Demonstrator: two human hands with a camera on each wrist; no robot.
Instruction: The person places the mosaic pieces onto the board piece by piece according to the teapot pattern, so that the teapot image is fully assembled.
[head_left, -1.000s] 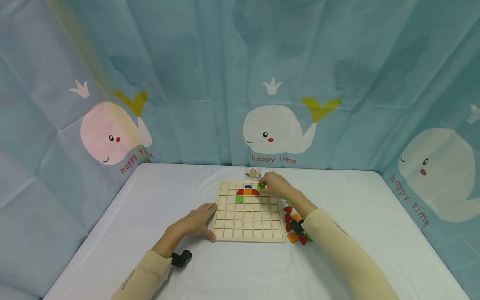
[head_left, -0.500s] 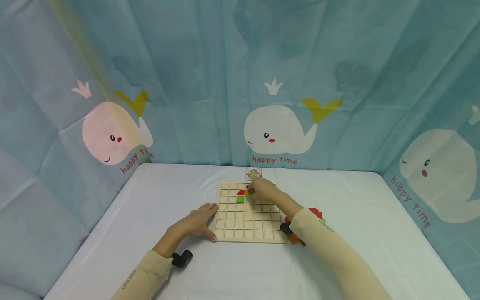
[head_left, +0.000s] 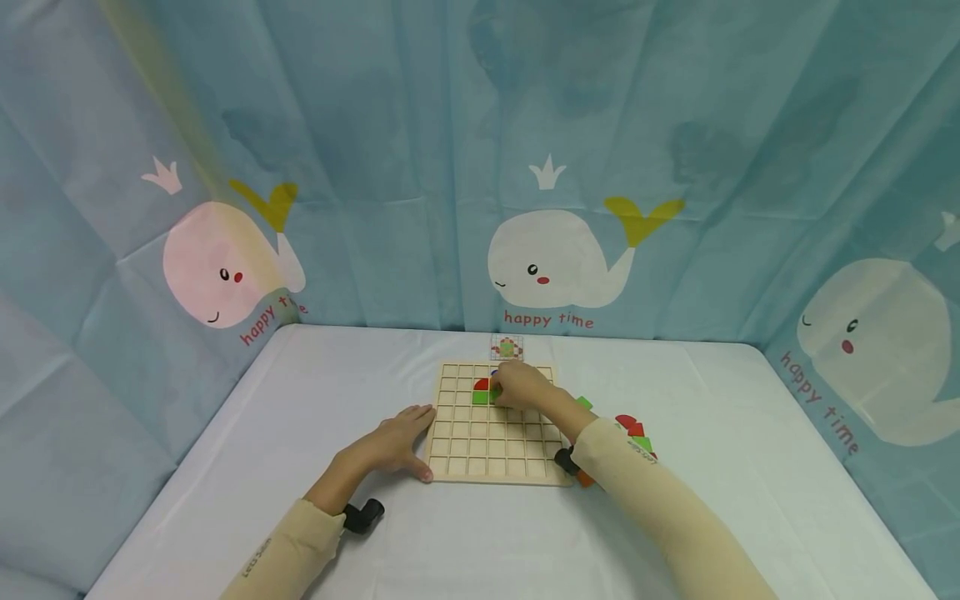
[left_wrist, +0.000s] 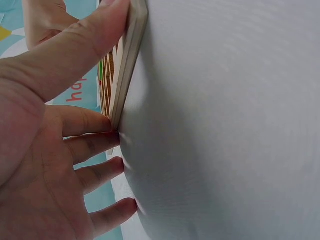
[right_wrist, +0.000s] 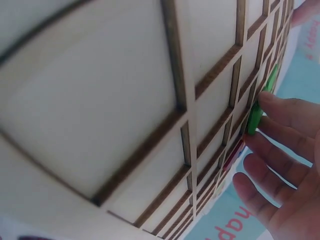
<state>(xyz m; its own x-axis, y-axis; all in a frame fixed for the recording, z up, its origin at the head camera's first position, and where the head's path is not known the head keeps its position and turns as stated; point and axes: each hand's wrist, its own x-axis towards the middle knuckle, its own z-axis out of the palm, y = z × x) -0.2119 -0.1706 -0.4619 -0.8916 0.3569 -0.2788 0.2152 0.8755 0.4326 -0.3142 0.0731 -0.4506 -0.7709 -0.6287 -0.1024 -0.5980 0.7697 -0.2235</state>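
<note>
A wooden grid board (head_left: 480, 450) lies on the white table. My left hand (head_left: 395, 442) is spread at its left side; in the left wrist view, the thumb (left_wrist: 95, 42) lies over the edge and fingertips touch the side. My right hand (head_left: 521, 386) is over the upper part of the grid, thumb and fingers pinching a green square tile (right_wrist: 255, 119), tilted at the cells. Just left of it sits another green tile (head_left: 480, 398), with a red quarter-round tile (head_left: 482, 385) above. The right hand hides most other placed tiles.
A small pattern card (head_left: 506, 347) lies behind the board. Right of the board, partly under the right sleeve (head_left: 645, 475), are loose tiles, including a green one (head_left: 584, 402), a red one (head_left: 626, 421) and an orange one (head_left: 585, 479). A whale-print curtain (head_left: 375, 250) hangs behind.
My right hand has moved left and toward me with the green tile, from the board's upper right to the cell beside the placed green tile. My left hand stays put.
</note>
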